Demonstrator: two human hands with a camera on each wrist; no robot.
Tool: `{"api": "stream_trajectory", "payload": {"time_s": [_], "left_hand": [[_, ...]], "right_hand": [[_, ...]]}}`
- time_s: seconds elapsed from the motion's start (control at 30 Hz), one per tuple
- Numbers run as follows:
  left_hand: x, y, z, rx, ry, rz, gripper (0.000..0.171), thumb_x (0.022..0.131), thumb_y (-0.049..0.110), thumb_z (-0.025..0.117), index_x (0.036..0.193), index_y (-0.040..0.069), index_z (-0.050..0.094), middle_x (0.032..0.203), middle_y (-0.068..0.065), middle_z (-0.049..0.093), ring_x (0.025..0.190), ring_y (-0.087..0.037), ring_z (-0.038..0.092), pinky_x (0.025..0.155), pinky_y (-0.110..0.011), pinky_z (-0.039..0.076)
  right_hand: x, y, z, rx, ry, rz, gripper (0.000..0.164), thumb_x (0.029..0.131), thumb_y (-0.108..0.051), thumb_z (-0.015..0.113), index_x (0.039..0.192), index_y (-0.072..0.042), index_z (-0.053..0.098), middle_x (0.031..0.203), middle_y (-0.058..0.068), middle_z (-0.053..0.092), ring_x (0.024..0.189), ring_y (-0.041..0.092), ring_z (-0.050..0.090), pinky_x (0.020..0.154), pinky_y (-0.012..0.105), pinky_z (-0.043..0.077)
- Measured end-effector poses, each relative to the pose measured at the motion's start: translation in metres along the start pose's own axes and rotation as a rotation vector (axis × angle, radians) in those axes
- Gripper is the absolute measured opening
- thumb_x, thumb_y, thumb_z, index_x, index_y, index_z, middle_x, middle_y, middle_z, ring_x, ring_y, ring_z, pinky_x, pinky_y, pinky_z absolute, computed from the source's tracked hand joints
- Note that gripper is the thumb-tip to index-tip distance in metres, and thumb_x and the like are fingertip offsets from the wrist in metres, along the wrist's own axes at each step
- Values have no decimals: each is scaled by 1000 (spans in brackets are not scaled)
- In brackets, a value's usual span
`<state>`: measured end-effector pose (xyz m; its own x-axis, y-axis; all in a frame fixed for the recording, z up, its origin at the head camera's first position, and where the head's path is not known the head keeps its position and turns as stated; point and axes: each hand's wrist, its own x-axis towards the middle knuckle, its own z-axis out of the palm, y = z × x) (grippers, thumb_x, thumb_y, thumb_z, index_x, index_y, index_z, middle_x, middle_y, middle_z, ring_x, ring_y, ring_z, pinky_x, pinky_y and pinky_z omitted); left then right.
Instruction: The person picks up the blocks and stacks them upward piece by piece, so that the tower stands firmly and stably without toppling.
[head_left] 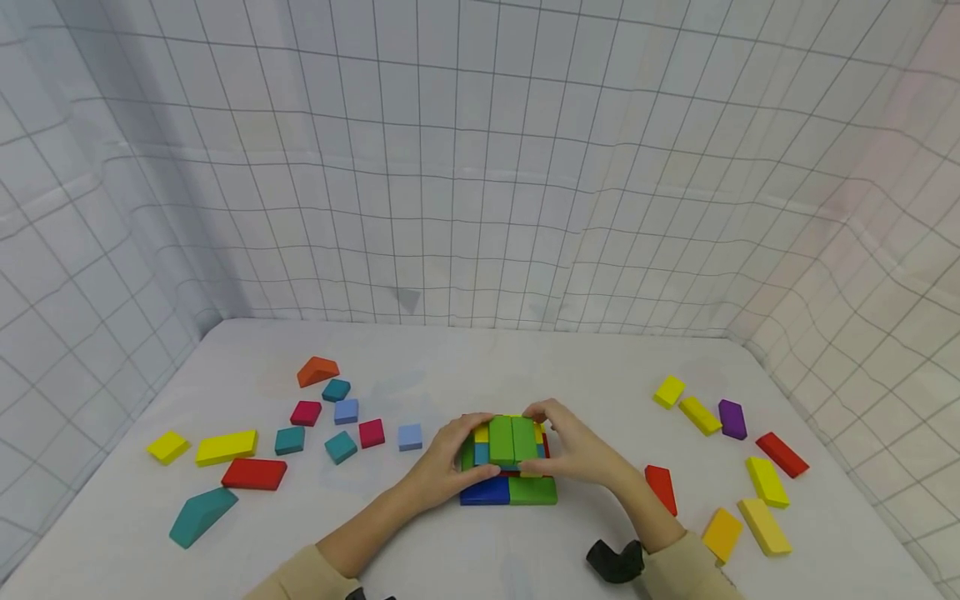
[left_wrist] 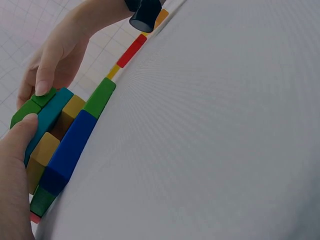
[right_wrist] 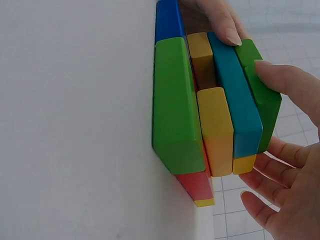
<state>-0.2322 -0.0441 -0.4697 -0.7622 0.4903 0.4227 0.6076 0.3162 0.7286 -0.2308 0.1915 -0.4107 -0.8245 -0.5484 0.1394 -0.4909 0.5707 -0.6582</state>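
Observation:
A layered stack of wooden blocks stands on the white table between both hands. On its top, two green blocks lie side by side. My left hand point(head_left: 450, 467) holds the left green block point(head_left: 500, 440), thumb at its near end and fingers at the far side. The right hand point(head_left: 581, 450) grips the right green block point(head_left: 526, 438) the same way. Beneath them, in the right wrist view, lie a teal plank point(right_wrist: 238, 102) and upright-edged yellow blocks point(right_wrist: 216, 127). A blue block point(left_wrist: 70, 150) and a larger green block point(right_wrist: 172, 100) form the front of the base.
Loose blocks lie left, including a yellow plank point(head_left: 227, 447), a red plank point(head_left: 254, 473) and a teal wedge point(head_left: 202, 515). More lie right, among them a purple block point(head_left: 732, 419) and an orange block point(head_left: 722, 535). White grid-patterned curtains point(head_left: 480, 208) enclose the table point(head_left: 420, 550).

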Motion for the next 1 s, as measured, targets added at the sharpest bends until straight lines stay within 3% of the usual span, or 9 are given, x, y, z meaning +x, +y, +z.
{"api": "stream_trajectory", "payload": {"time_s": [0.33,0.67,0.87,1.0], "left_hand": [[1,-1,0,-1,-1,24,60,82,30,68,134,18,40,128,4,49,112,-15,44,93,-43,40],[1,0,-1,-13,-5,24,61,82,30,68,134,17,40,130,2,48,113,-16,45,94,-44,39],[0,-2,0,-12,0,12,61,82,30,68,134,19,40,130,4,48,114,-16,44,95,-45,39],[0,-2,0,-12,-2,-7,62,82,33,68,135,20,39,131,4,47,115,-16,43,96,-47,38]], "right_hand": [[1,5,2,14,-16,-63,64,74,-32,76,124,-11,42,118,-5,49,103,12,46,93,39,42],[2,9,5,18,0,-104,61,74,-29,76,123,-11,43,115,-6,50,100,10,49,92,39,43],[1,8,1,13,-19,-77,67,75,-37,74,127,-10,41,121,-2,49,107,15,47,94,42,41],[-11,9,-15,3,29,-17,70,78,-39,70,133,-9,37,128,7,46,113,21,45,95,49,38]]}}
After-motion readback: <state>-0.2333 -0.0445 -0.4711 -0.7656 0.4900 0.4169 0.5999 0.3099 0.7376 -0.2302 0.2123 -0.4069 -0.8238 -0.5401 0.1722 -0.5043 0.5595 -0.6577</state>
